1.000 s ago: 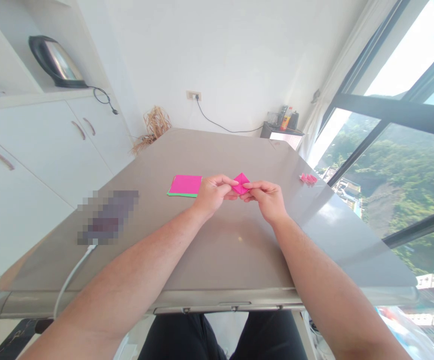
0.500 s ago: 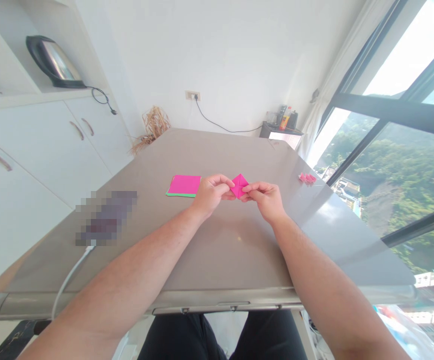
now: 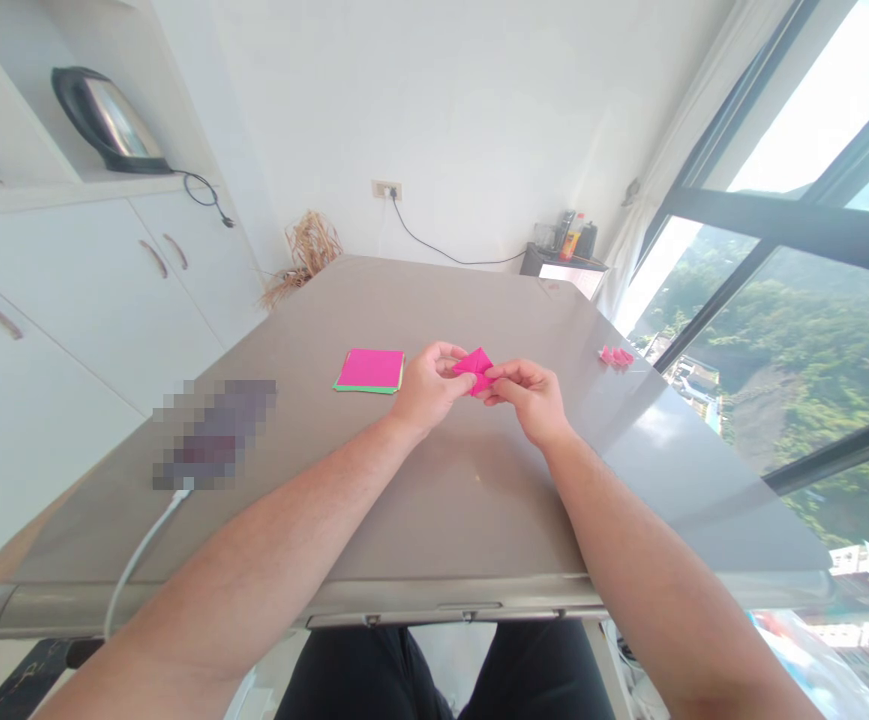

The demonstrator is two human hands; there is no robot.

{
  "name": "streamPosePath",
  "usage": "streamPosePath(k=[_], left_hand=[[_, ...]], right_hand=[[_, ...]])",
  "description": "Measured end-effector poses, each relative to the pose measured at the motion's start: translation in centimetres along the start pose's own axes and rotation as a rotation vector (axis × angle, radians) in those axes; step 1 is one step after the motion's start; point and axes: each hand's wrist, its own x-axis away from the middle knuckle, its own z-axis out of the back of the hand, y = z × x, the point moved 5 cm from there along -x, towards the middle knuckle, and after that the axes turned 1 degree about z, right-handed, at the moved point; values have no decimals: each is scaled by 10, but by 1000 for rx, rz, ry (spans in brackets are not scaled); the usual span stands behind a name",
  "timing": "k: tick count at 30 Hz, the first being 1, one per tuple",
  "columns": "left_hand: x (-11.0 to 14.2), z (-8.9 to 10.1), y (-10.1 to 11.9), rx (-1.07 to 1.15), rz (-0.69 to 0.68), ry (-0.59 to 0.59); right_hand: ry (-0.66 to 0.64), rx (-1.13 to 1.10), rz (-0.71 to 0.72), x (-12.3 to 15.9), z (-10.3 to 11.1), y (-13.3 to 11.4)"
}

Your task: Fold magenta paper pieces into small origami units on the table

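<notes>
A small folded piece of pink origami paper point(image 3: 478, 359) is held between both hands above the middle of the table. My left hand point(image 3: 431, 384) grips its left side, the thumb lying across the lower left part. On the right edge, my right hand point(image 3: 530, 395) pinches the paper between thumb and fingers. The fingertips behind the paper are partly hidden. Just left of my left hand lies a stack of square paper point(image 3: 370, 369), bright pink on top with green showing along the lower edge.
Small folded pink paper pieces point(image 3: 615, 357) lie near the table's right edge, by the window. At the left of the grey table point(image 3: 434, 520) is a blurred-out object point(image 3: 213, 435) with a white cable point(image 3: 138, 560). Dried stalks point(image 3: 312, 243) stand beyond the far left corner.
My left thumb has moved right and down over the pink paper, and the left fingers have shifted behind it. The paper has tilted slightly. My right hand keeps nearly the same pinch.
</notes>
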Motion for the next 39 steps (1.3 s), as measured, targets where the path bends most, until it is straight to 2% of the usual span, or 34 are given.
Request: streamPosePath(k=[4, 11, 19, 27, 34, 39], left_hand=[[1, 1, 3, -16, -11, 37], [1, 0, 4, -40, -49, 9], [2, -3, 6, -1, -66, -19], [3, -5, 7, 39, -70, 3], [3, -3, 12, 56, -67, 29], [3, -2, 12, 58, -75, 51]], right_hand=[[34, -73, -26, 1, -2, -3], [-1, 113, -44, -3, 0, 10], [26, 147, -31, -3, 2, 11], [56, 204, -44, -3, 2, 10], [19, 107, -32, -3, 0, 10], [22, 116, -52, -2, 0, 10]])
